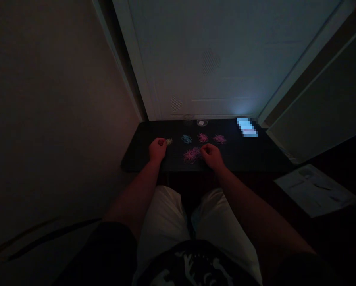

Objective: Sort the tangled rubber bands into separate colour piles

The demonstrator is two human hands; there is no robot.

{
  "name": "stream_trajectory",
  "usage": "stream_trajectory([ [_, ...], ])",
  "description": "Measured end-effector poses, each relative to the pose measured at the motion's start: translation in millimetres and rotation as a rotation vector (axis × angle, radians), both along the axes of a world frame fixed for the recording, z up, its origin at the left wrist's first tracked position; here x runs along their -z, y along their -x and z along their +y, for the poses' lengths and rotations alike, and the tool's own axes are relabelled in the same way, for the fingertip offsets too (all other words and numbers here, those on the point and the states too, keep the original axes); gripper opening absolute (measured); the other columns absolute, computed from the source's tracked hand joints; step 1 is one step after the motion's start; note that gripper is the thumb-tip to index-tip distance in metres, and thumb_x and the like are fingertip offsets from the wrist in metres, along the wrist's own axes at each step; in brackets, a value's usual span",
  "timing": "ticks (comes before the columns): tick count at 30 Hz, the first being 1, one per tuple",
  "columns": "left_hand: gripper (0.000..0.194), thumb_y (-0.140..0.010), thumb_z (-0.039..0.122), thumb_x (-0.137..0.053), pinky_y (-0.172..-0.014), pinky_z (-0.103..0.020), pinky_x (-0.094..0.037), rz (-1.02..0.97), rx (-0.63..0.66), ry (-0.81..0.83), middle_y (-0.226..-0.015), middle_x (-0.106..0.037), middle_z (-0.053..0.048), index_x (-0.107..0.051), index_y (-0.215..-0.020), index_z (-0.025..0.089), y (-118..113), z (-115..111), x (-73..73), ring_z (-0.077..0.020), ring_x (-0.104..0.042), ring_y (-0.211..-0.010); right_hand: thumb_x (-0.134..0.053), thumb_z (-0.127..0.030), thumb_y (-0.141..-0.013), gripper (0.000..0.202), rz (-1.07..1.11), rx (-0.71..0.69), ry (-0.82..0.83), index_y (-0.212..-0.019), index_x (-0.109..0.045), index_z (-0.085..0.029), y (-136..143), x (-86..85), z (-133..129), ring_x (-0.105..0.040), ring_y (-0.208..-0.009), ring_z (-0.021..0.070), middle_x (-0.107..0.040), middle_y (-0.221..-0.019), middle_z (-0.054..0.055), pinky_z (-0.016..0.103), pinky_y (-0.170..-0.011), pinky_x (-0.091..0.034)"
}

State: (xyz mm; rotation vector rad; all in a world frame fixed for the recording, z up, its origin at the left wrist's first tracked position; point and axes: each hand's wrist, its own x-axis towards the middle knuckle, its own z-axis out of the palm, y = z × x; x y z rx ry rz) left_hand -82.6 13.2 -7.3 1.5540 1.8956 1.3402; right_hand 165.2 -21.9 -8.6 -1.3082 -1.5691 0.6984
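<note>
My left hand (158, 149), fingers curled closed, rests at the left of the dark table beside a small pile of yellowish thin pieces (169, 141). At the right edge of a larger, mostly pink and purple pile (192, 155), my right hand (212, 155) is closed in a pinch. Whatever either hand holds is too small and dark to make out. Behind the larger pile lie a blue pile (186, 139), a pink pile (203, 138) and another pink pile (220, 139). The pieces are thin and short; their exact kind is unclear in the dim light.
Along the back of the table (240, 155) stand a clear round container (188, 117) and a shallow round dish (202, 123) with a white square. A glowing phone-like screen (247, 127) lies back right. A white door (178, 71) rises behind; a pale sheet (314, 190) is low right.
</note>
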Motion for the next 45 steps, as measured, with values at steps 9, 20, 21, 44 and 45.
stream_trajectory([
  [9, 0.016, -0.078, 0.022, -0.053, -0.069, -0.025, -0.046, 0.079, 0.197, -0.05, -0.084, -0.067, -0.004, -0.063, -0.089, 0.016, -5, -16, -1.8, -0.0132, -0.06, -0.074, -0.051, -0.028, -0.073, 0.012, -0.045, 0.016, -0.013, -0.066, -0.054, -0.018, 0, -0.5, 0, -0.049, -0.056, 0.0129, -0.053, -0.058, -0.001, 0.025, -0.054, -0.037],
  [20, 0.03, -0.071, 0.044, -0.061, -0.056, -0.023, -0.038, 0.298, 0.543, 0.187, -0.073, -0.063, 0.0, -0.066, -0.086, 0.018, -29, -48, -13.2, -0.0119, -0.054, -0.063, -0.049, -0.028, -0.074, 0.012, 0.002, 0.033, -0.043, -0.069, -0.054, -0.018, 0, 2.6, 3, -0.05, -0.059, 0.0138, -0.054, -0.063, 0.0, 0.027, -0.059, -0.039],
  [21, 0.032, -0.069, 0.046, -0.063, -0.056, -0.023, -0.038, 0.309, 0.54, 0.186, -0.074, -0.063, 0.0, -0.066, -0.086, 0.019, -32, -51, -13.6, -0.0119, -0.054, -0.064, -0.049, -0.028, -0.073, 0.012, 0.005, 0.035, -0.042, -0.07, -0.054, -0.018, 0, 3.3, 4, -0.05, -0.06, 0.014, -0.055, -0.064, 0.0, 0.027, -0.059, -0.039],
  [44, 0.016, -0.071, 0.03, -0.06, -0.06, -0.028, -0.042, 0.578, 0.603, 0.187, -0.072, -0.069, -0.004, -0.074, -0.073, 0.022, -56, -52, -26.4, -0.0174, -0.059, -0.063, -0.048, -0.03, -0.075, 0.014, -0.032, 0.046, -0.047, -0.069, -0.055, -0.019, 1, 1.1, 3, -0.051, -0.062, 0.0145, -0.057, -0.065, 0.001, 0.027, -0.061, -0.04],
  [45, 0.016, -0.071, 0.03, -0.06, -0.06, -0.028, -0.042, 0.608, 0.588, 0.179, -0.071, -0.068, -0.004, -0.073, -0.072, 0.021, -57, -52, -26.9, -0.0179, -0.059, -0.063, -0.048, -0.029, -0.075, 0.014, -0.035, 0.048, -0.047, -0.069, -0.055, -0.019, 1, 1.0, 3, -0.051, -0.062, 0.0145, -0.056, -0.064, 0.001, 0.027, -0.061, -0.04],
])
